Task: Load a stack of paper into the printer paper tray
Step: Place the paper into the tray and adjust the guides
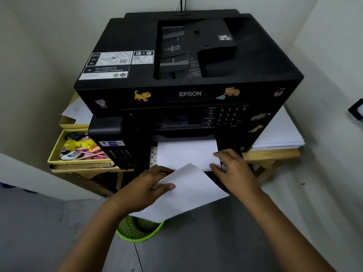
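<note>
Paper (188, 191) pinched in left grip (149, 188), loading step underway; right grip (231, 167), fingers flat on tray (154, 156) sheets just ahead; next: slide it in square.

"epson" on the black printer (188, 79) front, keypad digits below

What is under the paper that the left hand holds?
Under the held paper a green basket shows on the floor; the sheets and left hand cover its far part.
</note>
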